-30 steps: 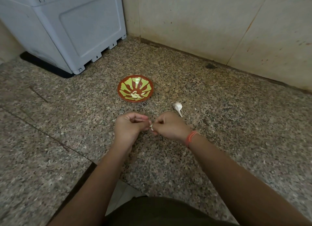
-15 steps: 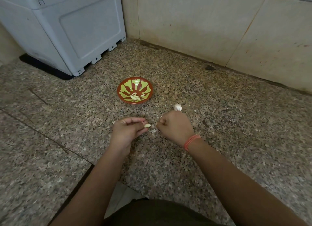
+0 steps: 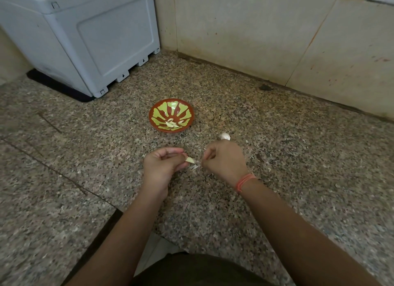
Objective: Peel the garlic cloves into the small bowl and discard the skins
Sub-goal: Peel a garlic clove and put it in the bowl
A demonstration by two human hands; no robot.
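Pinched in left hand (image 3: 163,165) — peeled garlic clove (image 3: 190,160), near side of small bowl (image 3: 187,112); right hand (image 3: 223,159) curled, whether holding anything cannot tell. Best carried low over bowl, released gently — less bounce

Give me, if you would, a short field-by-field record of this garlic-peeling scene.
surface: granite counter
small bowl: red and green, holds peeled cloves
left hand: pinches a bare clove
right hand: fingers curled; whether it holds skin is unclear
skin scrap: between the hands
unpeeled garlic: just beyond the right hand
background: grey appliance, far left
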